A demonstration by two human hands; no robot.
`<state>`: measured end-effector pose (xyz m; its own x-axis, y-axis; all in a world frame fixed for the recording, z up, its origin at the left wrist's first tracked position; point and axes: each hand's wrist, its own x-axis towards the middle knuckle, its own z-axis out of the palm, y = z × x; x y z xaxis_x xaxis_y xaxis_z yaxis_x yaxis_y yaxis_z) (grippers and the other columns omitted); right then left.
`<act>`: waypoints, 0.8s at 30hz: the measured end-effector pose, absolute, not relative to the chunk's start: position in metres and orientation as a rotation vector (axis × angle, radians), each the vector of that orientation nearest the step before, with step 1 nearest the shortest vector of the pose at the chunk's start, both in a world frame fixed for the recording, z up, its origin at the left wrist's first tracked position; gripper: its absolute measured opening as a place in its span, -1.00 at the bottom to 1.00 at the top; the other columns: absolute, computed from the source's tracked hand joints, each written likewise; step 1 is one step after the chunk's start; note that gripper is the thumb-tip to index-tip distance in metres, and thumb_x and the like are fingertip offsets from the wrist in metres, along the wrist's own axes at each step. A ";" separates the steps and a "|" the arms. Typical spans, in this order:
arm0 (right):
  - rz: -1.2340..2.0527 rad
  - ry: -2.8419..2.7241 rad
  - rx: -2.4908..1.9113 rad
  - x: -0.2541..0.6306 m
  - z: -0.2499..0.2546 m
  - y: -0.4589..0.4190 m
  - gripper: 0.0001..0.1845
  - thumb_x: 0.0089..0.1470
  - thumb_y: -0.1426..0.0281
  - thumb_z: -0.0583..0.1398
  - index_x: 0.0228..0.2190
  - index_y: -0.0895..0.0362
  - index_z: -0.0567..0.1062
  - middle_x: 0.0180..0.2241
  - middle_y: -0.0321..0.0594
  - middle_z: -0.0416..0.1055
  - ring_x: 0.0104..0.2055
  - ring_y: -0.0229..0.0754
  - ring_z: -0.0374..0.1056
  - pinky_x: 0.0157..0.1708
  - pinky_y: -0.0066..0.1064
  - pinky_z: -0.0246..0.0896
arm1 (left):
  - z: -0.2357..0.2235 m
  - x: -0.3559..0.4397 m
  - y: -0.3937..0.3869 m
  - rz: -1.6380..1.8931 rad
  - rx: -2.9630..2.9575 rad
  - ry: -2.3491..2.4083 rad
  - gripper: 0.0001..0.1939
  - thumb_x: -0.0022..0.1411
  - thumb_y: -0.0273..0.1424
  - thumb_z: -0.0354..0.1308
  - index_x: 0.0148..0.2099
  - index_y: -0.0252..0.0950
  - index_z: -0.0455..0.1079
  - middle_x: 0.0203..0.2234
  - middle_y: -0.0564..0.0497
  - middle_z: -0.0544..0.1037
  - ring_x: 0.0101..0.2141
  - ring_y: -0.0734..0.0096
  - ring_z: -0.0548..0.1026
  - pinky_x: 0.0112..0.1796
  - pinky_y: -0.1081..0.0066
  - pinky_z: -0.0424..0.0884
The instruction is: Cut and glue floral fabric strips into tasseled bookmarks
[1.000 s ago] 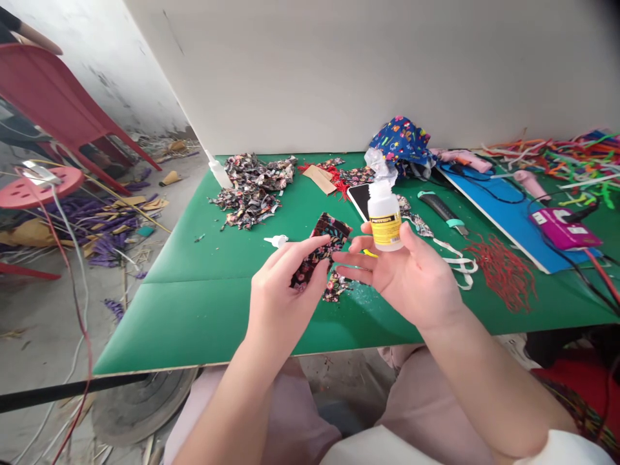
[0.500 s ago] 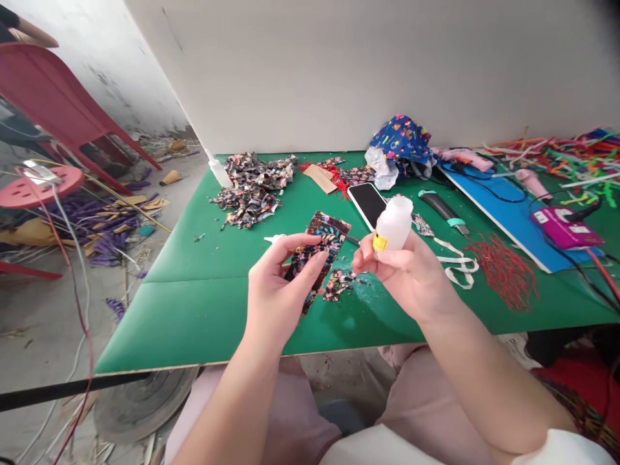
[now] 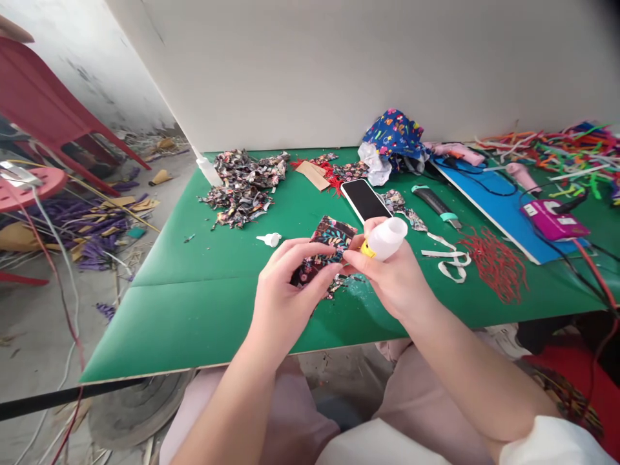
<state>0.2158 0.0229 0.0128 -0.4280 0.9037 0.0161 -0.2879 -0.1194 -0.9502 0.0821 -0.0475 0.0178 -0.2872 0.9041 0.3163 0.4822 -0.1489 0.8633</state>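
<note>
My left hand (image 3: pixel 283 294) pinches a dark floral fabric strip (image 3: pixel 325 245) above the green table (image 3: pixel 203 310). My right hand (image 3: pixel 394 278) grips a small white glue bottle (image 3: pixel 385 237) with a yellow label, tipped over so its mouth points down onto the fabric strip. The two hands are close together, fingers almost touching. A white nozzle cap (image 3: pixel 270 239) lies on the table just left of my left hand. Small floral scraps (image 3: pixel 346 281) lie under the hands.
A black phone (image 3: pixel 365 200), a pile of floral fabric scraps (image 3: pixel 245 184), a teal-handled knife (image 3: pixel 436 205), white ribbon (image 3: pixel 448 258), red threads (image 3: pixel 491 261), a blue board (image 3: pixel 489 197), a magenta device (image 3: pixel 555 219) and blue patterned cloth (image 3: pixel 394 135) lie on the table. Red chairs (image 3: pixel 53 110) stand at left.
The right hand turned the glue bottle from upright to tipped down and brought it onto the fabric strip. The left hand kept hold of the strip.
</note>
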 end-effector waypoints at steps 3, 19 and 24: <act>1.581 -1.344 -0.793 0.218 0.013 0.024 -0.61 -0.17 0.43 0.32 -0.39 0.01 0.20 -0.45 -0.46 0.33 -0.47 -0.33 0.34 -0.47 -0.40 0.40 | 0.021 0.081 -0.048 1.334 1.762 1.726 -0.73 0.05 -0.38 0.25 -0.14 -0.18 0.40 -0.14 -0.03 0.45 -0.06 0.26 0.39 -0.05 0.30 0.35; 0.407 -2.370 -0.249 0.249 0.018 0.023 -0.73 0.01 0.56 0.15 -0.27 -0.01 0.29 -0.24 -0.29 0.49 -0.15 -0.18 0.40 -0.16 -0.25 0.31 | 0.039 0.055 -0.059 0.824 1.946 1.659 -0.68 0.05 -0.40 0.13 -0.09 -0.09 0.38 -0.45 0.11 0.53 -0.56 0.47 0.41 -0.56 0.53 0.30; 0.366 -2.462 -0.222 0.250 0.021 0.020 -0.74 0.03 0.58 0.11 -0.27 0.00 0.27 -0.28 -0.29 0.46 -0.17 -0.21 0.38 -0.17 -0.29 0.31 | 0.038 0.053 -0.058 0.779 1.955 1.633 -0.68 0.03 -0.39 0.14 -0.11 -0.09 0.41 -0.43 0.11 0.54 -0.54 0.45 0.43 -0.55 0.53 0.31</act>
<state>0.2500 0.0199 0.0206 -0.7864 0.2455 0.5668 0.0702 0.9472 -0.3129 0.0530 -0.0580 0.0385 0.1290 0.9839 0.1235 0.7153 -0.1786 0.6756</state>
